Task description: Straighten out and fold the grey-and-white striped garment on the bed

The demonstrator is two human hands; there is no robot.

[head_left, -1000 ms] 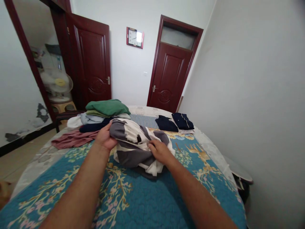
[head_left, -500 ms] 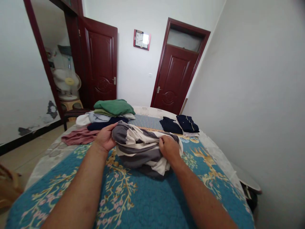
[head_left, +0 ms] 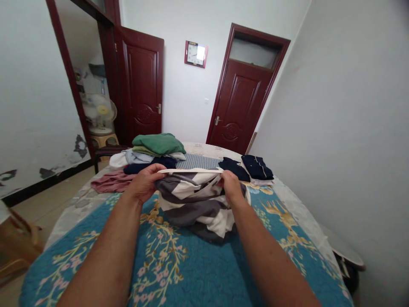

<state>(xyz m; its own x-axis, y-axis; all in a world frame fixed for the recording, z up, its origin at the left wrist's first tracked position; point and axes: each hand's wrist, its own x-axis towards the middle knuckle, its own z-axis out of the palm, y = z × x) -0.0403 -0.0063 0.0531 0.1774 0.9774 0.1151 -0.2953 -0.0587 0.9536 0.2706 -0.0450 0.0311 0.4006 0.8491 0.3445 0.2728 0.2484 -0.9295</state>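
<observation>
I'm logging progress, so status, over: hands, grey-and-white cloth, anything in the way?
Left hand and right hand pinching the pale edge, straight between them. Grey-and-white cloth bunched below. Nothing seen blocking; green garment lies beyond.

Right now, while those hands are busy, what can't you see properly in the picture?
- Grey and white cloth: in the head view, its underside is hidden by its own bunched folds.
- Right hand: in the head view, the back of the hand hides most of its fingers.
- Clock: in the head view, glare covers part of its face, and the numbers are too small.
- Brown wooden thing: the head view's left edge cuts it off.
</observation>
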